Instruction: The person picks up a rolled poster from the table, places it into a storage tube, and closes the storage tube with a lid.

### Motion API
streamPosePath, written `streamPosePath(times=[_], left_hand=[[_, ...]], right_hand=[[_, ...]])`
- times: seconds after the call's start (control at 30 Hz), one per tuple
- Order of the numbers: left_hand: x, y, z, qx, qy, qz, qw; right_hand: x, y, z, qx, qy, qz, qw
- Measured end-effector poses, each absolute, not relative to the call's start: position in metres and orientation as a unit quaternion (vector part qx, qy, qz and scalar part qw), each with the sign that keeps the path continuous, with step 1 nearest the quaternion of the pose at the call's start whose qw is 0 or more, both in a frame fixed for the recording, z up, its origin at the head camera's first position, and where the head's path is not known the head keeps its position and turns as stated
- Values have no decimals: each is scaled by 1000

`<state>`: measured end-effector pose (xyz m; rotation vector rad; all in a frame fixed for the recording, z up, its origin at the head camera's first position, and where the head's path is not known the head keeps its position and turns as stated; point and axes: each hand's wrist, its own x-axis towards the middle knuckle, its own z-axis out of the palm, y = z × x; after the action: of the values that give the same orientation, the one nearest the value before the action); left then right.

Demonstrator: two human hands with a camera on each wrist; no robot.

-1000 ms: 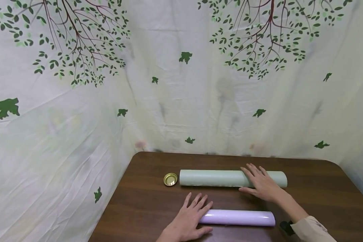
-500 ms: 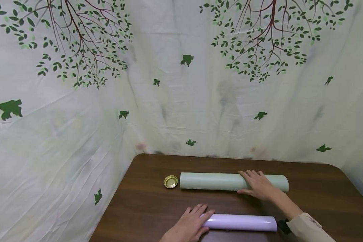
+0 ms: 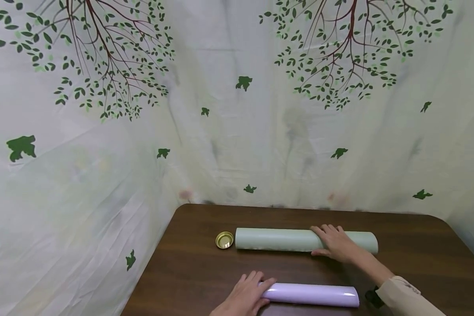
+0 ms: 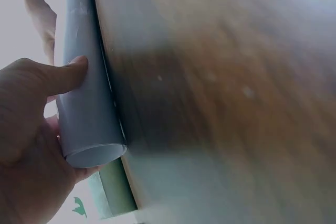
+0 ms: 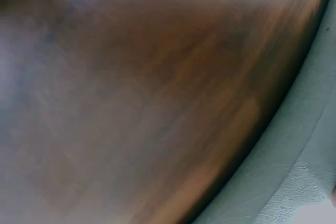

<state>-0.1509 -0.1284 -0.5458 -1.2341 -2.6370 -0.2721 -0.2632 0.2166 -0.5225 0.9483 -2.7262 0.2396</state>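
Observation:
In the head view, a shiny purple roll [image 3: 312, 294] lies crosswise near the front of the brown table. My left hand [image 3: 242, 296] grips its left end; the left wrist view shows the thumb on one side and fingertips beyond the roll's hollow open end [image 4: 97, 156]. Farther back, a longer pale green roll [image 3: 276, 239] lies roughly parallel to it. Right of its middle, my right hand [image 3: 335, 244] holds it, fingers bent over the far side and thumb along the near side. Only a bit of that hand shows in the right wrist view, beside the green roll [image 5: 294, 145].
A small round gold lid-like dish [image 3: 224, 240] sits just off the green roll's left end. Behind the brown table [image 3: 197, 272] hangs a white cloth [image 3: 229, 145] printed with trees and leaves. A small black object [image 3: 374, 298] shows by the right sleeve.
My left hand's spread fingers have drawn in around the purple roll's end. The right hand's fingers have bent closer over the green roll. The head view has shifted slightly.

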Motion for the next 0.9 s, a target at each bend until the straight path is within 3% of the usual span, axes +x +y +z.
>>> streamPosePath(times=[0.37,0.63,0.9], left_hand=[[-145,-155,-550,-393,-902,-110,138],[-142,-184,-547,-358,-912,-169,113],[-140,-212,-540,-325,-907,-231,136]], right_hand=[[-251,233,-519,311,-934,76,160],[-229,262,-514,289,-927,100,218],[-207,293,-502,271,-921,88,266]])
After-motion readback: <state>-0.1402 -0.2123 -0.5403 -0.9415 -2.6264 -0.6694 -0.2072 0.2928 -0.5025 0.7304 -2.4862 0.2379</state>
